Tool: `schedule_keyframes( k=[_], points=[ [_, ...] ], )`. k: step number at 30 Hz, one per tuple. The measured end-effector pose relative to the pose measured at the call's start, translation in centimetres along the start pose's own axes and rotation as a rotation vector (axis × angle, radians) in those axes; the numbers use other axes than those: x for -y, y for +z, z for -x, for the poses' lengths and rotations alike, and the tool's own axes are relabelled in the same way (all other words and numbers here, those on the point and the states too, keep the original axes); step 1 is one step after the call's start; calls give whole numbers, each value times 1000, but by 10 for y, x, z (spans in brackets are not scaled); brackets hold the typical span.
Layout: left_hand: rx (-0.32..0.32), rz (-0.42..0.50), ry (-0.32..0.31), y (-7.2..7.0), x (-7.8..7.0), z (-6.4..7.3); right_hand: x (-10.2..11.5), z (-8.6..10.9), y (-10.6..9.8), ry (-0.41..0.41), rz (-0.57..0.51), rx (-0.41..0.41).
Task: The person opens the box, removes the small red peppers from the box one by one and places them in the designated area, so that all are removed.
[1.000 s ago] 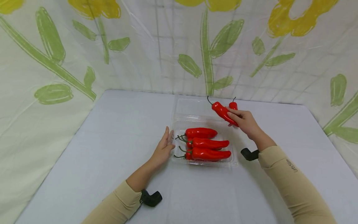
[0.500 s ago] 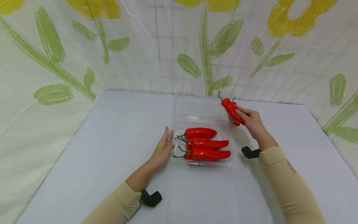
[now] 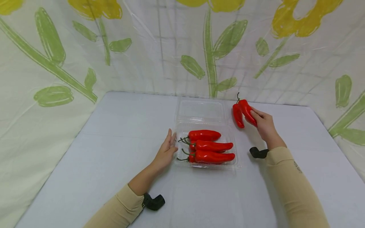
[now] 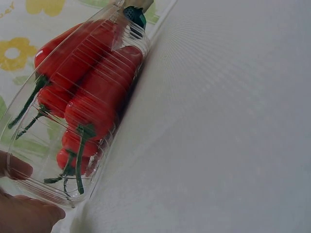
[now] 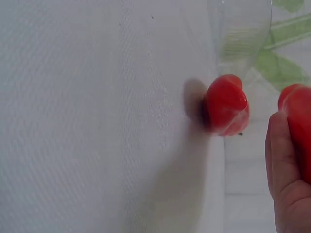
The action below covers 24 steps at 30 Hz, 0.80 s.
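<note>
My right hand (image 3: pixel 265 125) pinches a red chili pepper (image 3: pixel 246 111) by its lower part, with the curved green stem pointing away. The same held pepper (image 5: pixel 300 128) shows at the right edge of the right wrist view. Just left of it a second red pepper (image 3: pixel 237 116) lies on the table; the held one overlaps it in the head view. My left hand (image 3: pixel 166 152) grips the left side of a clear plastic clamshell box (image 3: pixel 232 129), fingers outside and thumb at the rim. Several red peppers (image 4: pixel 97 97) lie in the box, stems towards this hand.
The box's clear lid (image 3: pixel 201 110) lies folded back, flat on the white table (image 3: pixel 85 152). A flower-printed curtain (image 3: pixel 142 47) hangs along the table's far edge. Dark wrist cameras (image 3: pixel 154 202) sit by both sleeves.
My right hand has carried its pepper to the right, from over the lid's right edge to beside the second pepper, uncovering that one. My left hand and the box keep their places.
</note>
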<state>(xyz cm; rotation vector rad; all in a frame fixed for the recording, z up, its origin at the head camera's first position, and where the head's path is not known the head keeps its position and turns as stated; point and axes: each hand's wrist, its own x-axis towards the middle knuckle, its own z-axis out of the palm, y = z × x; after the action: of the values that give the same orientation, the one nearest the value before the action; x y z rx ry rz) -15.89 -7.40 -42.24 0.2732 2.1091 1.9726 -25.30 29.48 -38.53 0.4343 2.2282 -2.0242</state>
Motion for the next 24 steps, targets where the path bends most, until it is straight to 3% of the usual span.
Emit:
schedule_keyframes(
  k=[4, 7, 15, 24],
  points=[
    [1, -4, 0, 0, 0, 0, 1, -2, -3, 29, -196, -22],
    [3, -7, -3, 0, 0, 0, 2, -4, -6, 42, -253, -44],
    [4, -10, -1, 0, 0, 0, 5, -14, -12, 76, -291, -110],
    [6, -10, -2, 0, 0, 0, 8, -27, -22, 141, -252, -164]
  ],
)
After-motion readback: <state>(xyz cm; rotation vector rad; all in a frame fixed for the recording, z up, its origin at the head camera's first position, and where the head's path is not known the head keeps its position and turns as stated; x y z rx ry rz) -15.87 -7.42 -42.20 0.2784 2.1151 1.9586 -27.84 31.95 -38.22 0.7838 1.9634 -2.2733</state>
